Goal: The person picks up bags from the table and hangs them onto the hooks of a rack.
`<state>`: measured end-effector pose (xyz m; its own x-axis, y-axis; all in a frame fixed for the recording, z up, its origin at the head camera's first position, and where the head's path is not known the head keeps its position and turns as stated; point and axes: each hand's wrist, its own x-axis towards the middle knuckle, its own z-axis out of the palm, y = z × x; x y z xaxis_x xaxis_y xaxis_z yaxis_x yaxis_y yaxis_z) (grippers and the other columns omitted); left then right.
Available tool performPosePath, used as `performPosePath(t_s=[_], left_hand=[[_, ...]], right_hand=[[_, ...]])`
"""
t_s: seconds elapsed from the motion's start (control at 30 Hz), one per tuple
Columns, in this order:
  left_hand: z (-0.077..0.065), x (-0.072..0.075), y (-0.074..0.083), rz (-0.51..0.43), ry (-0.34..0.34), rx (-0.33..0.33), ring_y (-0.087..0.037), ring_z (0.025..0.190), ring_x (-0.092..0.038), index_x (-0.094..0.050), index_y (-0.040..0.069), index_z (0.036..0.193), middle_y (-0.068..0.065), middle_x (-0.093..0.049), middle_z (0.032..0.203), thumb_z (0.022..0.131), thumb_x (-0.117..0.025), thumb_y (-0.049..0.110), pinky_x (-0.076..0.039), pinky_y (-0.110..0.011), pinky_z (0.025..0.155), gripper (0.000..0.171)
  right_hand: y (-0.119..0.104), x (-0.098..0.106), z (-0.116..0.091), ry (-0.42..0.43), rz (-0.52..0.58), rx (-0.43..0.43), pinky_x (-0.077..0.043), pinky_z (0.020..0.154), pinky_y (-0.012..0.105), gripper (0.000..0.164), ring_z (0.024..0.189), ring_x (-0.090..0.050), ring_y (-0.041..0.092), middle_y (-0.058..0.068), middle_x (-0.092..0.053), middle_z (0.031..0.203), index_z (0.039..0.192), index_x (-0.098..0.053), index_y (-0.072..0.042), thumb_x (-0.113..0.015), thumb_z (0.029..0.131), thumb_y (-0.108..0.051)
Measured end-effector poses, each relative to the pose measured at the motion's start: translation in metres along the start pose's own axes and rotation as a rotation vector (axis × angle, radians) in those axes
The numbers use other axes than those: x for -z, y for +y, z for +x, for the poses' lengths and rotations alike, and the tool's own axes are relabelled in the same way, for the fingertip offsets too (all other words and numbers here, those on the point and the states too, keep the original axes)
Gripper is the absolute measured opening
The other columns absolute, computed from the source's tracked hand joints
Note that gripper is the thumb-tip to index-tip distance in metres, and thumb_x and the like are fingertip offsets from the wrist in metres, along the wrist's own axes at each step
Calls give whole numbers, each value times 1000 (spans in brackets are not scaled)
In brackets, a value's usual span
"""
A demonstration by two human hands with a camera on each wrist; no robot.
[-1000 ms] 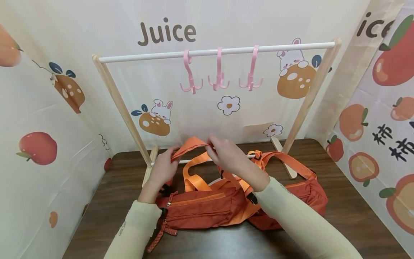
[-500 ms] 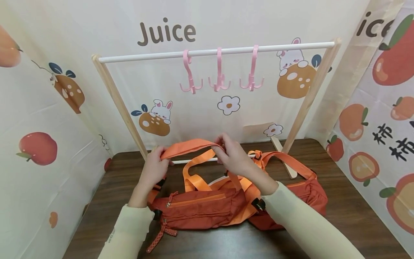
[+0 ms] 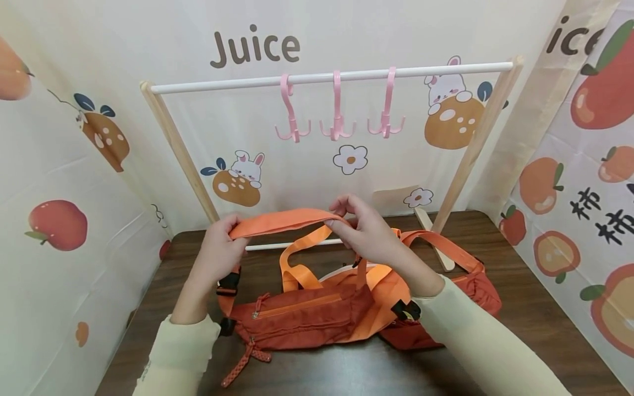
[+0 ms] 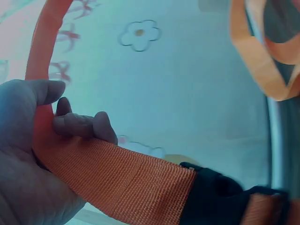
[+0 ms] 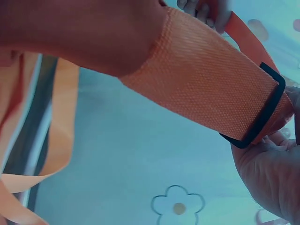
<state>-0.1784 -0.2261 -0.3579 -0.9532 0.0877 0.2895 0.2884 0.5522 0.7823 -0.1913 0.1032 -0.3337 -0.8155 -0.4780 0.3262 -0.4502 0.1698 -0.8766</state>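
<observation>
Head view: vs. ~1 sec ago, the L hand (image 3: 217,250) has drawn toward the dark wood-grain tabletop's (image 3: 170,286) L edge, so more flat orange woven strap (image 3: 284,221) spans the hands (prob. straightening it). L hand curls round strap; R hand (image 3: 369,228) pinches it by the black plastic slider (image 5: 263,115). Its rust-red fabric zip bag (image 3: 302,324) lies on tabletop, nearer L edge than R.

A rust-red zippered bag (image 3: 297,324) lies on the table (image 3: 148,291); its orange strap (image 3: 282,221) arches above, held by the left hand (image 3: 217,252) and right hand (image 3: 366,232); a black buckle (image 3: 228,283) sits below the left hand.
</observation>
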Motion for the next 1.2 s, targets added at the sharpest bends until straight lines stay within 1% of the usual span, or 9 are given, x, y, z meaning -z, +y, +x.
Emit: performPosePath(t_s=[0.23,0.37,0.43,0.57,0.63,0.8,1.0,1.1,1.2], left_hand=[[-6,19,30,69,-38,-27,-29,59,-53,-68,8,104,-11,-55,77,102,-62,4,-47,-34,53,8],[-7,26,45,87,-30,-64,-29,65,-51,-69,8,104,-11,-54,80,102,-62,5,-45,-35,58,8],[-7,30,52,82,-24,-79,-29,68,-50,-69,8,104,-11,-54,81,102,-62,5,-43,-35,60,7],[-5,38,65,48,-21,-106,-28,60,-49,-66,8,100,-11,-52,76,103,-63,8,-43,-33,56,5],[-4,41,72,28,-13,-125,-27,56,-47,-64,8,97,-11,-50,72,104,-64,10,-41,-33,53,7],[3,49,88,-15,15,-187,-24,56,-46,-65,6,99,-10,-54,77,101,-72,14,-41,-31,53,11],[17,55,97,-48,40,-227,-21,62,-46,-66,4,109,-8,-59,83,95,-82,14,-41,-28,56,24],[26,55,101,-44,76,-243,-21,64,-44,-68,5,116,-7,-58,82,95,-82,15,-38,-29,58,28],[36,54,106,-57,105,-255,-21,61,-43,-69,9,125,-7,-59,81,96,-81,17,-36,-29,56,32]], right_hand=[[-21,5,-1,10,22,41,-45,44,35,20,55,-50,26,10,-57,100,125,-55,-12,-64,108,-15],[-31,8,-1,18,35,64,-44,44,34,20,54,-49,26,10,-57,100,126,-56,-12,-64,108,-15],[-36,10,0,24,35,79,-43,44,34,20,54,-48,26,10,-57,100,126,-56,-12,-64,108,-14],[-46,14,3,40,43,99,-40,45,32,20,52,-45,26,11,-56,98,126,-56,-11,-63,108,-13],[-52,16,5,49,47,114,-39,45,32,20,53,-45,26,11,-55,97,126,-56,-11,-63,108,-13],[-62,24,13,88,19,181,-40,44,33,22,57,-47,28,10,-57,97,128,-58,-11,-64,107,-13],[-69,32,28,140,-46,262,-39,48,34,28,60,-49,29,7,-60,98,135,-62,-13,-64,107,-13],[-69,35,36,163,-87,263,-38,51,34,31,61,-48,28,7,-57,96,139,-63,-17,-64,107,-16],[-69,36,44,181,-119,251,-37,54,34,34,61,-44,26,7,-55,94,140,-64,-20,-66,107,-18]])
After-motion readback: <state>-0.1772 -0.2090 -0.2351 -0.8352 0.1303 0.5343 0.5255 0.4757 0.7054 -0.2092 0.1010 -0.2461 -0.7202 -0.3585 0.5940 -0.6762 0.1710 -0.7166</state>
